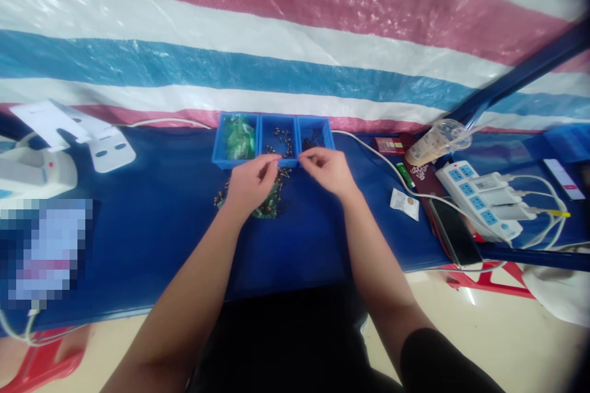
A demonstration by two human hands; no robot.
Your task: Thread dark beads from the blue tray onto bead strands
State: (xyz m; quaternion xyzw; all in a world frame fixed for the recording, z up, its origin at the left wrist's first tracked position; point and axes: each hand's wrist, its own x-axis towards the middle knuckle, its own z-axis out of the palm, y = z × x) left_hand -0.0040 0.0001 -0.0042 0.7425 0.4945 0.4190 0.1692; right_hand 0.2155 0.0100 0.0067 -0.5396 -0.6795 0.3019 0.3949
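My left hand is closed in a pinch at the front rim of the middle blue bin. What its fingertips hold, if anything, is too small to make out. Under and beside this hand lies a loose pile of small metal pieces, like screws, with a green plastic bag. My right hand is also pinched, a short gap to the right, before the right blue bin of small dark pieces. More small metal pieces lie in the middle bin. The left bin holds green plastic.
On the right of the blue table are a drink cup, a power strip with plugs and cables, a dark phone and a white packet. White stands are at left. Striped sheeting hangs behind.
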